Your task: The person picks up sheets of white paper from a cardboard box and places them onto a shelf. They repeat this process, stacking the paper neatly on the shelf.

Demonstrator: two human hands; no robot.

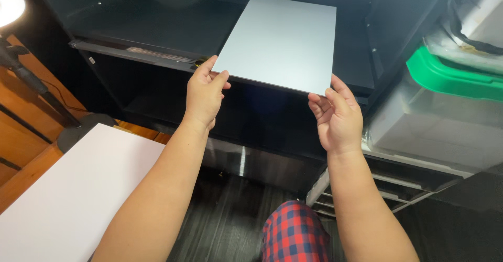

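A flat pale grey panel (283, 42) is held out level in front of a black cabinet (157, 37), its far part reaching over the cabinet's shelf. My left hand (203, 94) grips the panel's near left corner. My right hand (338, 118) grips its near right corner. Both thumbs rest on the panel's edge with the fingers underneath.
A large white board (68, 199) lies at the lower left on a wooden floor. A lamp stand with a round base (78, 131) is at the left. Clear plastic bins with a green lid (445, 79) are stacked at the right. My knee in red plaid (293, 236) shows below.
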